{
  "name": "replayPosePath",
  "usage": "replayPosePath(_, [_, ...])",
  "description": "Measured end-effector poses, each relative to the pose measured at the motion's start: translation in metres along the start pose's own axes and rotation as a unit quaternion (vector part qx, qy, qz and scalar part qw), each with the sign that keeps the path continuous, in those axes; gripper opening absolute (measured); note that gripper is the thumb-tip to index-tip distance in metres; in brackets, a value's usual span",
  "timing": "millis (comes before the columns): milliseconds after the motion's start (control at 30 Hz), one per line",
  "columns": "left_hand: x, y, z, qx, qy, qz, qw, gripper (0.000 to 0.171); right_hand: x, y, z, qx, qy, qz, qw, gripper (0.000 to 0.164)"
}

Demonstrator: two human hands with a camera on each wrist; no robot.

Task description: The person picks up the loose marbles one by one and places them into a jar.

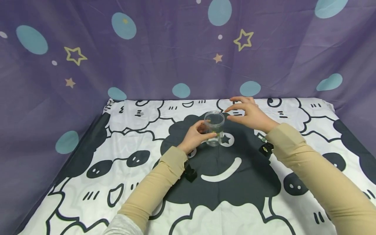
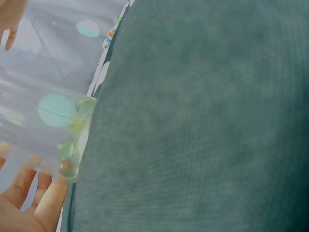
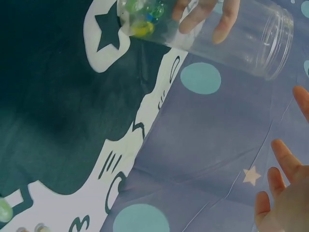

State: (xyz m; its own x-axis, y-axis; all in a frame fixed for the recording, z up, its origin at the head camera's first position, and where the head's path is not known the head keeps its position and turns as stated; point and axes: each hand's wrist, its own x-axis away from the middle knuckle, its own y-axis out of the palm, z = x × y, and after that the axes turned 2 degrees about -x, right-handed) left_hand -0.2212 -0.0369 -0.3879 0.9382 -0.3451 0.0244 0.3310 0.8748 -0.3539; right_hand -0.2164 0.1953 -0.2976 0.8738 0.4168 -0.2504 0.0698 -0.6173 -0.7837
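My left hand grips a clear plastic jar around its lower half, thumb in front. The jar stands upright on the dark printed face of the cloth, its open rim on top. Green, yellow and reddish marbles lie at its bottom in the left wrist view. Just right of the rim, my right hand hovers apart from the jar, fingers spread and bent a little. Nothing shows between its fingers in the right wrist view. Some loose marbles lie on the cloth beyond the jar in the left wrist view.
A black-and-white cartoon cloth covers the table. Behind it hangs a purple curtain with stars and blue spots. Near my right wrist, a green marble lies beside a small black wrist device.
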Motion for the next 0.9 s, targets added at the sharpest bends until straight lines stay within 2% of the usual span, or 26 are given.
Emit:
replayPosePath(133, [0.0, 0.0, 0.0, 0.005, 0.002, 0.001, 1.0, 0.057, 0.005, -0.005, 0.003, -0.018, 0.017, -0.007, 1.0, 0.025])
replayPosePath(533, [0.002, -0.001, 0.002, 0.002, 0.004, -0.001, 1.0, 0.058, 0.018, -0.019, 0.016, -0.023, 0.023, -0.015, 0.999, 0.028])
replayPosePath(900, [0.001, -0.001, 0.001, 0.0, 0.009, 0.001, 1.0, 0.058, 0.031, -0.036, 0.026, -0.035, 0.044, 0.012, 0.998, 0.027])
